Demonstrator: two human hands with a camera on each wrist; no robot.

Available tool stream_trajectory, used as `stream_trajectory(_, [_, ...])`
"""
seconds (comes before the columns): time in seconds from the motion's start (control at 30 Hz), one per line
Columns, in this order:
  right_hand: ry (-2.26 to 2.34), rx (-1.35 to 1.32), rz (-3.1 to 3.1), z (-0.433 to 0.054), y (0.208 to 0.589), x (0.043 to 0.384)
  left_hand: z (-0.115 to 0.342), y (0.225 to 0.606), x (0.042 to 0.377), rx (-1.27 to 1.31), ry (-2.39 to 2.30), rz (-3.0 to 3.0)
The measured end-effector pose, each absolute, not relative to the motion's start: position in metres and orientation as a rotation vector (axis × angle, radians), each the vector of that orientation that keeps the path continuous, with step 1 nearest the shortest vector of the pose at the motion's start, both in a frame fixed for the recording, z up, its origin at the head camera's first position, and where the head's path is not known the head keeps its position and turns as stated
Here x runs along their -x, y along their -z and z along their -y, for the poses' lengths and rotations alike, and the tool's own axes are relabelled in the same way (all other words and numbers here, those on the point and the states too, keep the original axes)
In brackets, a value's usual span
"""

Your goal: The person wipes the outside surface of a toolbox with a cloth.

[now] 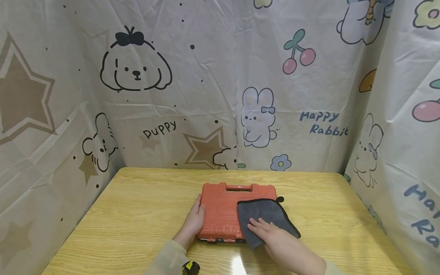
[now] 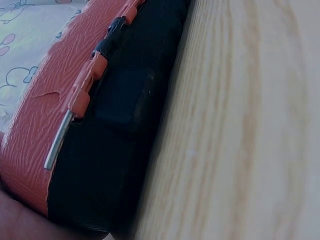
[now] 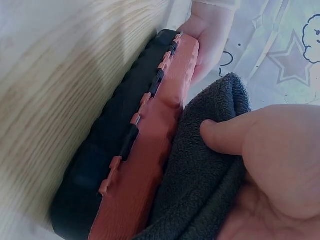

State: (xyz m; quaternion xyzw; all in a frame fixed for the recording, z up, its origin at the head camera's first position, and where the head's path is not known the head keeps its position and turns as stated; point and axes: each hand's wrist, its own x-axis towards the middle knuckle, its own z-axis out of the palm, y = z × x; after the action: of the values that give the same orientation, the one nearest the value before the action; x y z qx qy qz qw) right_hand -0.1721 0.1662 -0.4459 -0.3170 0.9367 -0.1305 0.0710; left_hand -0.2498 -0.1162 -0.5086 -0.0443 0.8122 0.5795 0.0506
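A red plastic carrying case (image 1: 220, 214) with a black lower half lies flat on the table, its handle at the far side. My left hand (image 1: 193, 223) holds the case's left edge, with the thumb at the top rim and the fingers along the side. My right hand (image 1: 273, 236) rests on a dark grey cloth (image 1: 249, 214) with black edging, the fingers spread over it. This cloth covers the right part of the lid and hangs over the near edge. In the right wrist view, my thumb (image 3: 225, 137) presses on the folded cloth (image 3: 200, 145).
The wooden table (image 1: 151, 202) carries the case near its front middle. A printed fabric sheet (image 1: 203, 76) hangs behind it and along both sides. Near the left sleeve (image 1: 168, 258) is a small black and yellow object (image 1: 190, 268). Black latches (image 3: 130, 142) line the case's near side.
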Motion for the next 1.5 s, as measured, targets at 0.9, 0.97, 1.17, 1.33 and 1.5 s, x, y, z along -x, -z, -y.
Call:
stream_trajectory(0.9, [0.404,0.978,-2.828,-0.152,0.439,0.218,0.118,0.508,0.248,0.093,-1.780,-2.485])
stream_trajectory(0.97, [0.408,0.961,-2.831,-0.151,0.439,0.222,0.118,0.507,0.248,0.087,-1.781,-2.487])
stream_trajectory(1.17, [0.440,0.926,-2.836,-0.147,0.437,0.231,0.118,0.507,0.248,0.078,-1.774,-2.492])
stream_trajectory(1.33, [0.432,0.915,-2.850,-0.145,0.437,0.236,0.118,0.507,0.247,0.086,-1.771,-2.494])
stream_trajectory(1.5, [0.395,0.918,-2.876,-0.141,0.438,0.239,0.117,0.507,0.247,0.090,-1.769,-2.495])
